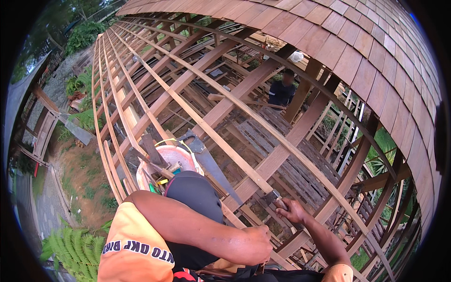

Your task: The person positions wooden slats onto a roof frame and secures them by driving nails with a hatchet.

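Observation:
My right hand (290,211) grips a hammer (271,197), its metal head resting at or just over the lower end of a thin wooden batten (225,154). Lower and to the left, my left hand (256,245) is closed near my waist; what it holds is hidden or too small to make out. Beside my knee (188,185) sits a pale bucket (176,155) of hand tools, with a handsaw (211,167) lying against it.
Open roof framing of rafters (300,129) and battens surrounds me, above wooden planks (268,131). Wooden shingles (338,37) cover the upper right. A person in dark clothing (281,91) is below the framing. Ground with ferns (70,244) and a path lies down to the left.

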The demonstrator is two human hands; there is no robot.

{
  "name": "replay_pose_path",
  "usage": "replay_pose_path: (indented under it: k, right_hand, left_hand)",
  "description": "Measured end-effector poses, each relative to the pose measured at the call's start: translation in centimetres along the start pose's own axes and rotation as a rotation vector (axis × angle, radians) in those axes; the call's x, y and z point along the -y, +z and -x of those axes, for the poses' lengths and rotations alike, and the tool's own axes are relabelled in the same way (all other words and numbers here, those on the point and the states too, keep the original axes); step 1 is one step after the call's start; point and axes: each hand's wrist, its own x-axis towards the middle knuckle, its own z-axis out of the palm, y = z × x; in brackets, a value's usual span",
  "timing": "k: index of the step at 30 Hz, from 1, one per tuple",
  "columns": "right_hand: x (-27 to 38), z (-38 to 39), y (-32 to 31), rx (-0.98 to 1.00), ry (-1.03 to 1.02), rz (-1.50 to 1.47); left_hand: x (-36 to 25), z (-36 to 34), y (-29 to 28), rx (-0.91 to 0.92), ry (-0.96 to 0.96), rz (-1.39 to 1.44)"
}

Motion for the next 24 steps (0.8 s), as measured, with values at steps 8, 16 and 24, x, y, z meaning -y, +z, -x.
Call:
replay_pose_path:
  k: [8, 16, 24]
  right_hand:
    - [1.1, -0.1, 0.1, 0.014, 0.038, 0.009]
    - [1.2, 1.0, -1.2, 0.051, 0.171, -0.113]
    - [0.1, -0.3, 1.3, 0.041, 0.107, -0.035]
  left_hand:
    - [0.3, 0.0, -0.7, -0.179, -0.007, 0.229]
    - [7.2, 10.4, -14.5, -1.178, -0.623, 0.527]
    - [31.7, 19.3, -1.8, -0.852, -1.449, -0.229]
